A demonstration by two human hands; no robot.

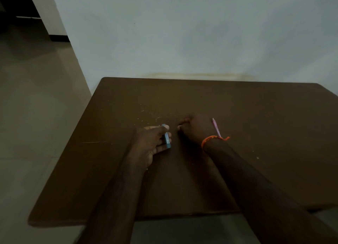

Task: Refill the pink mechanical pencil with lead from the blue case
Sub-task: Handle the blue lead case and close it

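Note:
The blue lead case (166,136) is a small slim box, held upright between the thumb and fingers of my left hand (150,145) just above the brown table (256,115). A short gap to the right, my right hand (195,128) rests on the table with its fingers curled and pinched toward the case. I see nothing between those fingertips. The pink mechanical pencil (216,127) lies along the far right side of my right hand, by the wrist with the orange thread band (212,138). Whether the hand touches the pencil I cannot tell.
Pale crumbs and scratches dot the table left of and beyond the hands. The table's back edge meets a white wall (182,42). Tiled floor (36,115) lies past the left edge, and the near edge is under my forearms.

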